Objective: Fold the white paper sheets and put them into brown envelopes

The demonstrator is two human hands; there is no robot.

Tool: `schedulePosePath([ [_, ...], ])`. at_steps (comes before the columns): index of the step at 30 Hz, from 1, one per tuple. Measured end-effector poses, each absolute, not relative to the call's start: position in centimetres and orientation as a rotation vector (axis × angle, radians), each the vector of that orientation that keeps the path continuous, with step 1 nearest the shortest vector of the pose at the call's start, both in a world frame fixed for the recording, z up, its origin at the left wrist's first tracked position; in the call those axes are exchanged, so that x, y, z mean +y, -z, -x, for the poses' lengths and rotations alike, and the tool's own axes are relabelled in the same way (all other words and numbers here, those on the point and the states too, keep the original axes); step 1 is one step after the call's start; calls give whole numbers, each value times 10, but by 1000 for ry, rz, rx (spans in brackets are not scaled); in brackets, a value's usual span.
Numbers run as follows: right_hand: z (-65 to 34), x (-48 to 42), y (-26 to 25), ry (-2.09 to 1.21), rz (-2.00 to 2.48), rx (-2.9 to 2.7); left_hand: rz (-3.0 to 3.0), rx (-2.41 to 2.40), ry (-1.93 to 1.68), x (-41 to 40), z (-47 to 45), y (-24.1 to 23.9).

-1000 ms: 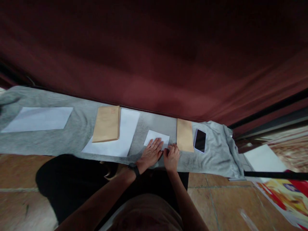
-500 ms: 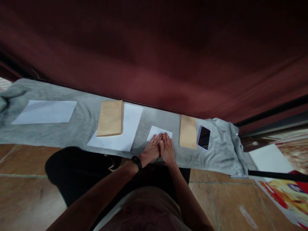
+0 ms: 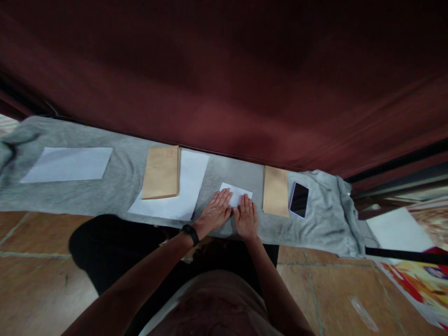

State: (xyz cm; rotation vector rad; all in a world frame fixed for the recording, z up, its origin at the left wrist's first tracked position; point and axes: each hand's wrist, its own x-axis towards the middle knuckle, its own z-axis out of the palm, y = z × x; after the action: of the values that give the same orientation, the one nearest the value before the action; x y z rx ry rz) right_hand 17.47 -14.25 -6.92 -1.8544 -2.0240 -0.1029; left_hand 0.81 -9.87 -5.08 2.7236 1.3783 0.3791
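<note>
A small white folded paper (image 3: pixel 235 195) lies on the grey cloth, partly covered by my fingers. My left hand (image 3: pixel 214 211), below a black wristband (image 3: pixel 191 234), rests flat on the paper's left part with fingers stretched out. Across from it my right hand (image 3: pixel 247 217) lies flat over the right part, fingers together and straight. Both hands press from above and grip nothing. To the left, a stack of brown envelopes (image 3: pixel 161 172) sits on white sheets (image 3: pixel 192 175). Right of my hands lies another brown envelope or small stack (image 3: pixel 276 191).
A phone (image 3: pixel 299 200) with a pale purple edge lies right of the envelope. Another white sheet (image 3: pixel 68 164) is at the far left of the grey cloth (image 3: pixel 122 161). Dark red fabric (image 3: pixel 224 93) rises behind it. A colourful printed box or sheet (image 3: pixel 420 284) is at lower right.
My hands, close together on the folded paper before, have slid apart: the left one to the left, the right one slightly right. More of the paper's middle shows.
</note>
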Motion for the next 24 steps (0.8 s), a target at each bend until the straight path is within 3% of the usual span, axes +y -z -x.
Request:
schedulePosePath([
  [14, -184, -154, 71, 87, 1928, -1907, -2521, 1720, -440, -92, -10, 53],
  [24, -182, -155, 69, 66, 1915, -1925, -2679, 1324, -399, -87, -62, 57],
])
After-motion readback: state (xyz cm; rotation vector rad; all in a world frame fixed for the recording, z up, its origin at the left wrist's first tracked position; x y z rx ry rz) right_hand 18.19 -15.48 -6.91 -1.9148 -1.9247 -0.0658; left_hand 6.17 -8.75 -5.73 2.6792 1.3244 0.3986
